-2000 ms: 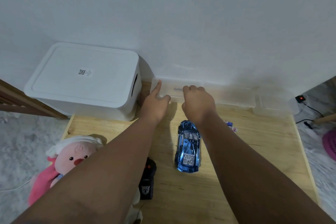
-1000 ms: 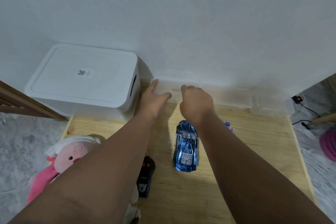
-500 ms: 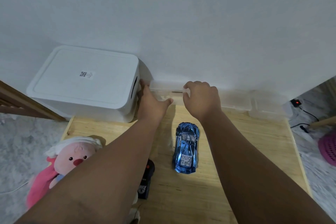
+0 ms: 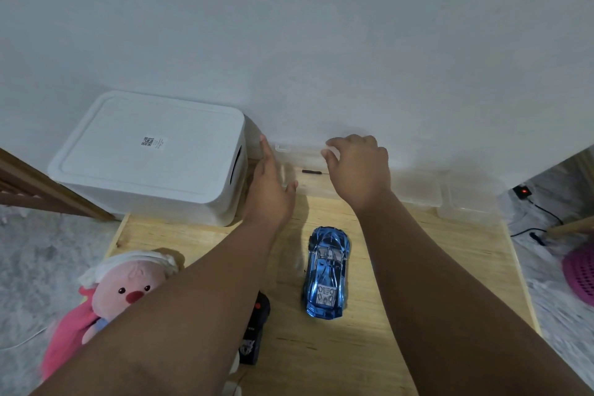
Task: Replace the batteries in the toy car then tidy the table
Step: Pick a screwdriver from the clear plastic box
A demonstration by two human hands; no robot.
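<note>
A shiny blue toy car (image 4: 326,273) stands on the wooden table (image 4: 450,267), nose toward the wall. At the back, a clear plastic box (image 4: 308,183) lies against the wall. My left hand (image 4: 270,193) braces the box's left end, fingers along its side and thumb on the front. My right hand (image 4: 356,167) curls over the clear lid (image 4: 299,151), whose front edge is raised. A small dark object (image 4: 311,171) shows inside the box. A black remote control (image 4: 254,331) lies partly under my left forearm.
A large white lidded bin (image 4: 151,154) fills the back left corner. Two more clear boxes (image 4: 418,190) (image 4: 469,202) line the wall at the right. A pink plush toy (image 4: 128,286) leans at the table's left edge. A pink basket (image 4: 578,273) sits on the floor.
My left hand slid to the clear box's left end and my right hand rose, tilting the lid up. The small batteries once visible beside the car are now behind my right arm.
</note>
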